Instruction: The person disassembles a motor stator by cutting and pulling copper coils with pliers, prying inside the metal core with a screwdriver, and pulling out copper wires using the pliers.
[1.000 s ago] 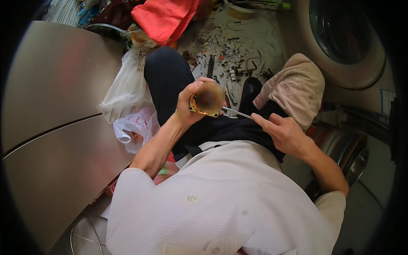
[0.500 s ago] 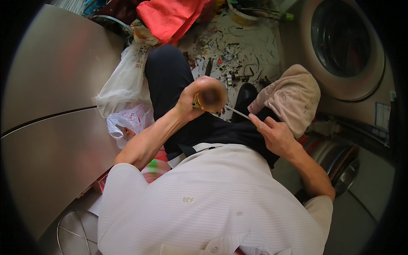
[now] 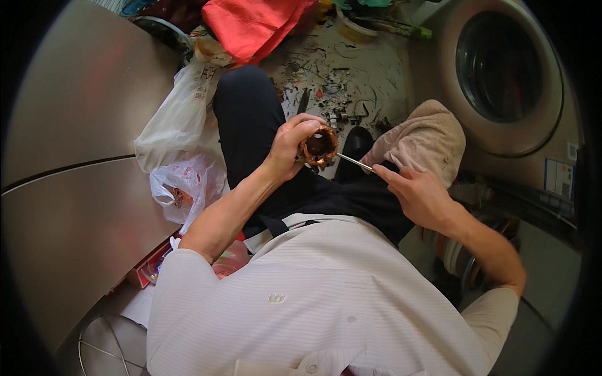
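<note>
Head view | copper coil ring (image 3: 311, 155), upper centre of frame, clasped in left hand (image 3: 288, 145) | right hand (image 3: 414, 190) pinches metal rod (image 3: 355, 162), tip at ring's right edge, contact unclear | step: probably prying | next likely needs firm left hold

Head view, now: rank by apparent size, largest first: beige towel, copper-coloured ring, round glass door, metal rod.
1. Round glass door
2. Beige towel
3. Copper-coloured ring
4. Metal rod, visible part only

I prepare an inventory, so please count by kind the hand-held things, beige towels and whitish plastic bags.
Copper-coloured ring, left hand: 1
Metal rod, right hand: 1
Beige towel: 1
Whitish plastic bags: 2
Total: 5
</note>
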Tool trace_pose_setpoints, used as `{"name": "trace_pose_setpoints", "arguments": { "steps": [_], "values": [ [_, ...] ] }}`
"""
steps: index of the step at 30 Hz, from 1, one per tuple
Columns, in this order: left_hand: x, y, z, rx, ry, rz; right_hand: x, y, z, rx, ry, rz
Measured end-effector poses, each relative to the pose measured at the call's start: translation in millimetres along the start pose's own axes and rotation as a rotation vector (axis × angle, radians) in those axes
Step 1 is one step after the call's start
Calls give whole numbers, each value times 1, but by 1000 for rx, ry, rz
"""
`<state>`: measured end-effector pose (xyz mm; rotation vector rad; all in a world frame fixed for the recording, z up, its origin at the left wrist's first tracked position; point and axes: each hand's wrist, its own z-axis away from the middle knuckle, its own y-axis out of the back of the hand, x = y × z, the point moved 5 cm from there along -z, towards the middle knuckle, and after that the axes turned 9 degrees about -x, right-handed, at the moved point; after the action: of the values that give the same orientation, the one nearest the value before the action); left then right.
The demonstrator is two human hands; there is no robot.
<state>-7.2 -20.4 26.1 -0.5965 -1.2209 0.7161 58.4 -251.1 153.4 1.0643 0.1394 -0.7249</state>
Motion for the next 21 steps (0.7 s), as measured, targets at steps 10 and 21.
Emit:
{"name": "trace_pose_setpoints", "arguments": {
  "steps": [10, 21],
  "values": [
    [1, 4, -2, -159, 120, 294, 14, -29, -11, 344, 152, 40],
    [-19, -6, 8, -176, 224, 208, -24, -41, -16, 296, 100, 172]
  ]
}}
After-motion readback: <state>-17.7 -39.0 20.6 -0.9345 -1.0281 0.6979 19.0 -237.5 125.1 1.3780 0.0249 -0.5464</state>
